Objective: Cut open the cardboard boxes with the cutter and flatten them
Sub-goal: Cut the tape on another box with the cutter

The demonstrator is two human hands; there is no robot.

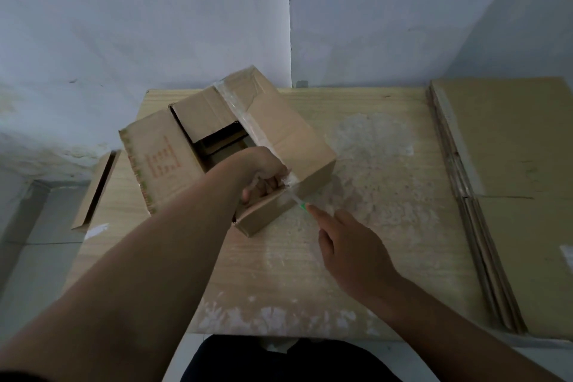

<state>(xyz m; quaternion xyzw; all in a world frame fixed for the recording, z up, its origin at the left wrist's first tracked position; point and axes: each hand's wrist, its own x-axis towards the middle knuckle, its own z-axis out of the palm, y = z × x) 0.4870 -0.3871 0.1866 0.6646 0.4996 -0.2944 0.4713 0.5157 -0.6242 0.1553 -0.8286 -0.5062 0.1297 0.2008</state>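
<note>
the left hand curls its grip on the box edge, and just right of it the right hand holds the cutter against the box, over a pale wood worktop.

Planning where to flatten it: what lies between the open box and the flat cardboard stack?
Only bare tabletop with whitish scuffed patches, as the head view shows.
</note>
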